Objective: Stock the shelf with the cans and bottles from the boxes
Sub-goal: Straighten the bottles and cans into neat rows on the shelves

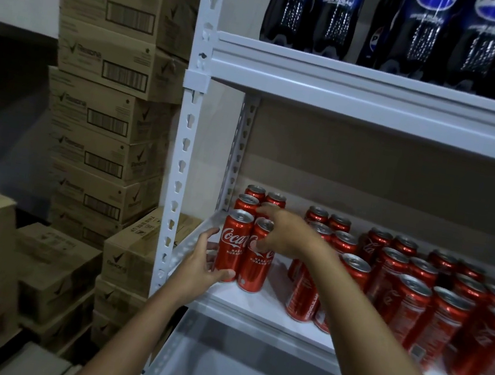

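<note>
A white metal shelf (316, 321) fills the right of the frame, its upright post running down the centre. To the left a tall stack of brown boxes (110, 111) rises from lower left to the top edge, with more cartons on the floor at the far left. On the upper tier, at the top right, stands a row of dark bottles (421, 30) with blue labels.

On the middle tier red cans (408, 302) stand upright in rows across the right half, reaching the right edge. A smaller block of cans sits at the tier's left end, by the post, apart from the larger group.

The left hand (200, 263) comes up from the bottom centre and cups the front left can (232, 244) of that block; its thumb lies across the can's base and its fingers (209, 234) reach round the can's left side, gripping it. The can stands on the tier, touching the second can (256, 260) just to its right.

The right hand (284, 235) crosses from the lower right and rests over the top of the second can, fingers curled down its front; it seems to grasp the can, though the hand hides the contact.
</note>
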